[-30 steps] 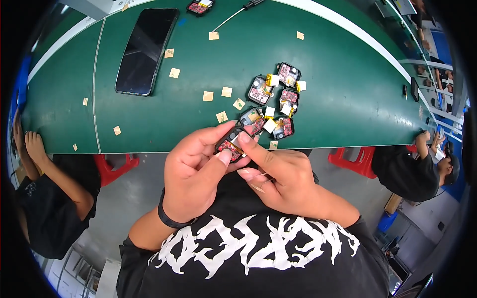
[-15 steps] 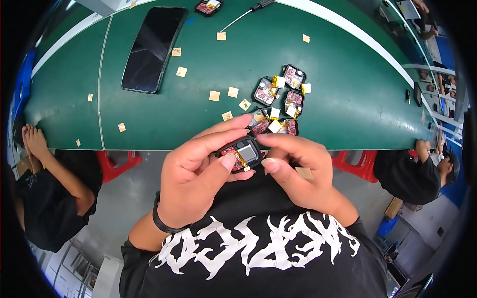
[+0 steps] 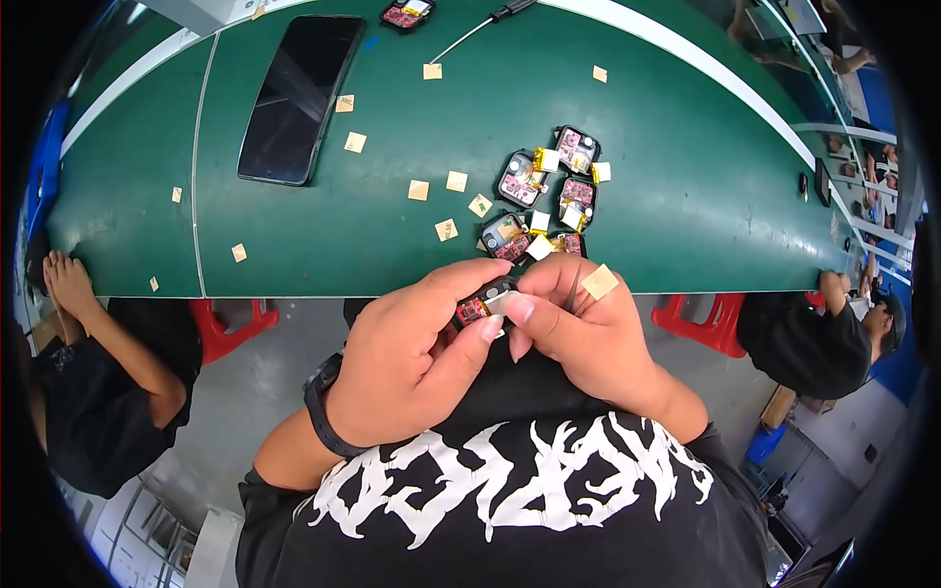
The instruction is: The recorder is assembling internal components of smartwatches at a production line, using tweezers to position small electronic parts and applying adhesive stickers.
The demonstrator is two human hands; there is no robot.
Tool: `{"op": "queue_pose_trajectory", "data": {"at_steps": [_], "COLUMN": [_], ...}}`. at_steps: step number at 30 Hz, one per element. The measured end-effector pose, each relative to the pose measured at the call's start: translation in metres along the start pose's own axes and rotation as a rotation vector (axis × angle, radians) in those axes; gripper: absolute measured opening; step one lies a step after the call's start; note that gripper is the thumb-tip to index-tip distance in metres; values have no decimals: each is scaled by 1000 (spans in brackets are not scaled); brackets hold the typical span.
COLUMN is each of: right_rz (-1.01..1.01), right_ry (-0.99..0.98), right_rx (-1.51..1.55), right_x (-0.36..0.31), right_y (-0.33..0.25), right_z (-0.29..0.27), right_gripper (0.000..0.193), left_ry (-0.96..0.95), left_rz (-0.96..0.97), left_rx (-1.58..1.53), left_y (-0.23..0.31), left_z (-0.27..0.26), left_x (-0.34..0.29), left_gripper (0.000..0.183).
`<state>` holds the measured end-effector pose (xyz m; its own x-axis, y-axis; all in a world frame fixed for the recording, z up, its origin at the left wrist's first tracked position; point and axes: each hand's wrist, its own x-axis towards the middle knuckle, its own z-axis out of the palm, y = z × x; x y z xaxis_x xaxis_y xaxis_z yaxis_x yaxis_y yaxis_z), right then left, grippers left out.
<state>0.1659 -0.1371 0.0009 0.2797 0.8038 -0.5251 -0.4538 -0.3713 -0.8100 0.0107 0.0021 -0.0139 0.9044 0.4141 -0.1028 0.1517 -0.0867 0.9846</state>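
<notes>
My left hand (image 3: 397, 358) is closed around a small black device case (image 3: 472, 310) with a red circuit board inside, just off the table's near edge. My right hand (image 3: 603, 343) pinches a flat silvery-white piece (image 3: 497, 303) at the case's right side, probably its battery pouch; the fingertips partly hide it. A tan paper square (image 3: 600, 282) sticks up by the right hand's fingers, beside a thin dark sliver I cannot make out. Just beyond my hands lie several similar open cases (image 3: 522, 181) with red boards and white batteries (image 3: 540, 247) on yellow-taped ends.
Tan paper squares (image 3: 419, 190) are scattered over the green table (image 3: 716, 196). A black phone (image 3: 299, 98) lies at the far left. A screwdriver (image 3: 510, 10) and another open case (image 3: 406, 14) are at the far edge. People sit at both sides, near red stools (image 3: 230, 328).
My right hand has moved left onto the case and now pinches the silvery-white piece, which is tilted up. The tan paper square has swung upward with that hand.
</notes>
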Motion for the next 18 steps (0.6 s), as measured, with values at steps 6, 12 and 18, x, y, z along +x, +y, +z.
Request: {"op": "queue_pose_trajectory", "data": {"at_steps": [6, 12, 18], "right_rz": [-138, -133, -155], "right_ry": [-66, -41, -66], "right_rx": [-36, -6, 61], "right_x": [-2, -4, -4], "right_y": [11, 5, 2], "right_z": [-1, 2, 10], "right_gripper": [9, 10, 9], "left_ry": [-45, -122, -108], "left_rz": [124, -3, 219], "left_rx": [-11, -235, -205], "left_y": [-13, -3, -18], "left_z": [-4, -15, -20], "left_x": [-1, -2, -1], "left_gripper": [35, 41, 43]}}
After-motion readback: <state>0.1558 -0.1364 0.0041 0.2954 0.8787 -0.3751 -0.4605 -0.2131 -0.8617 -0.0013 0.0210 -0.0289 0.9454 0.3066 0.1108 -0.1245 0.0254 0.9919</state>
